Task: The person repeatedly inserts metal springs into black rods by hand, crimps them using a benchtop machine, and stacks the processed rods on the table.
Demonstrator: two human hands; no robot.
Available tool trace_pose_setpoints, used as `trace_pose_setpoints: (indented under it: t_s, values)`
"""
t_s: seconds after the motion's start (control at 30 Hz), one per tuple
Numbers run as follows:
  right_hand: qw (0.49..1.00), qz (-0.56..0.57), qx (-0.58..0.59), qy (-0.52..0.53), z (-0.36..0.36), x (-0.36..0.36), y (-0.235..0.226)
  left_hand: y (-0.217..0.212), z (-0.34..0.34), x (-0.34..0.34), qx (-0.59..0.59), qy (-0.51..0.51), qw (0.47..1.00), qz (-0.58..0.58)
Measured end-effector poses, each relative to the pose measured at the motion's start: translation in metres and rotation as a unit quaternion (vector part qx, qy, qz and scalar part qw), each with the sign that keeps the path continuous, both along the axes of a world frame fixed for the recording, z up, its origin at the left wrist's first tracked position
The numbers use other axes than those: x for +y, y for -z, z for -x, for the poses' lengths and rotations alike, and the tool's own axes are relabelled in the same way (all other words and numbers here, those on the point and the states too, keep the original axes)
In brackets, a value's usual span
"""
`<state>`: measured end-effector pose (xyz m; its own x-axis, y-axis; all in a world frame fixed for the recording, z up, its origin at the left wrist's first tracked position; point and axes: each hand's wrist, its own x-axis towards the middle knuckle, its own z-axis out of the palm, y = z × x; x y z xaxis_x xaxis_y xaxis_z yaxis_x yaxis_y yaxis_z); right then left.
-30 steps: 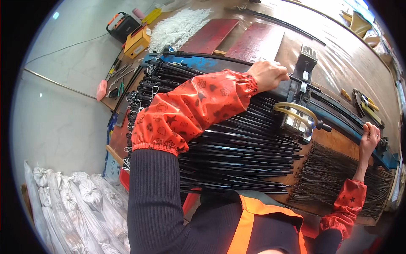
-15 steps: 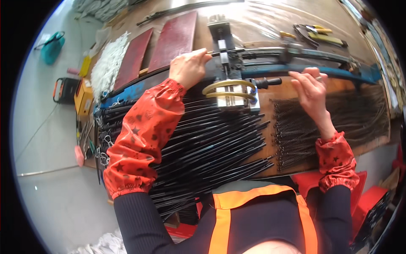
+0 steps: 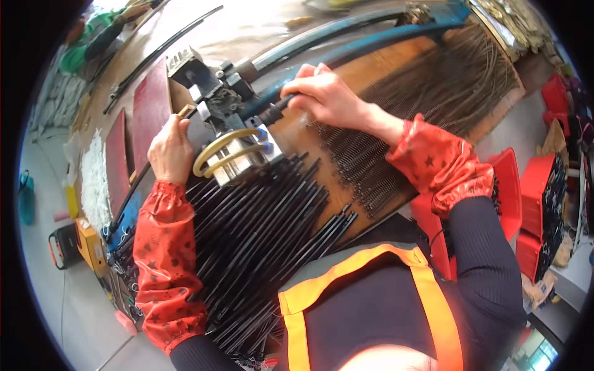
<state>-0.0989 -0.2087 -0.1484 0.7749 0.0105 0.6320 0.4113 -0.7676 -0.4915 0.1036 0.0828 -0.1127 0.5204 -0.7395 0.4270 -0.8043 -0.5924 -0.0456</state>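
My left hand (image 3: 170,151) is closed beside the clamping device, with a small brass-coloured piece (image 3: 186,111) at its fingertips. What lies deeper in those fingers is hidden. On the other side, my right hand (image 3: 328,99) wraps its fingers round the black handle (image 3: 272,115) of the metal clamping device (image 3: 218,111). Two curved yellow hoses (image 3: 216,148) loop over the near end of this device. Below it, a wide bundle of thin black rods (image 3: 253,216) fans out toward me.
Many dark coil springs (image 3: 371,148) lie on the wooden bench to the right. Dark red boards (image 3: 151,102) and a white fibrous pile (image 3: 94,179) are at the left. A blue rail (image 3: 371,46) crosses the bench. Red bins (image 3: 537,204) stand at the right; another person's green sleeve (image 3: 74,59) shows far left.
My right hand has come in from the right and closed round the black handle. My left hand stays by the clamping device. The whole view has turned and shifted.
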Motion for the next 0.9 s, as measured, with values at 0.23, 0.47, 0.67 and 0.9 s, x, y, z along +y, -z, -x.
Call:
trace_pose_setpoints:
  t_s: [0.23,0.47,0.67,0.9]
  values:
    - [0.900,0.374,0.194,0.115,0.108,-0.109,-0.030,0.005,-0.063,0.040,-0.121,0.100,0.988,-0.007]
    - [0.904,0.368,0.205,0.075,0.147,-0.129,-0.007,0.019,-0.097,0.064,-0.155,0.050,0.983,-0.089]
    - [0.919,0.317,0.227,0.068,0.130,-0.093,-0.011,-0.014,0.004,0.059,-0.081,0.060,0.991,-0.084]
    - [0.940,0.190,0.265,-0.104,0.087,0.022,-0.001,-0.019,0.137,0.081,0.153,0.095,0.972,-0.153]
